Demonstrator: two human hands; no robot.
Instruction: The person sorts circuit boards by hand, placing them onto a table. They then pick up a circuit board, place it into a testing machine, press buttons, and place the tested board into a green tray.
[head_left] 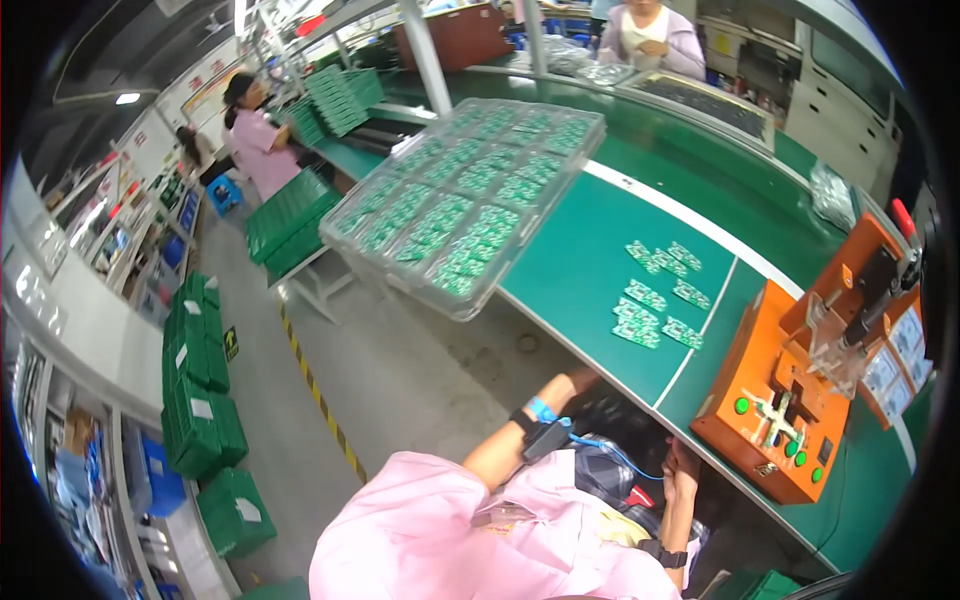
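My left hand (582, 379) is low at the front edge of the green workbench (565, 290), its fingers hidden by the edge. A blue band (541, 409) and a black strap with a small device circle that wrist. From the band a blue cord (622, 459) runs across my lap toward my right hand (681, 460). The right hand is under the bench edge, below the orange test fixture (735, 385); its fingers are too dark to make out. Several small green circuit boards (638, 328) lie loose on the bench, left of the fixture and beyond both hands.
A clear compartment tray (405, 275) full of circuit boards overhangs the bench's left end. Green crates (290, 222) stand beyond it, and more green bins (235, 510) line the aisle at left. One person (262, 135) stands at far left; another (655, 40) sits across the line.
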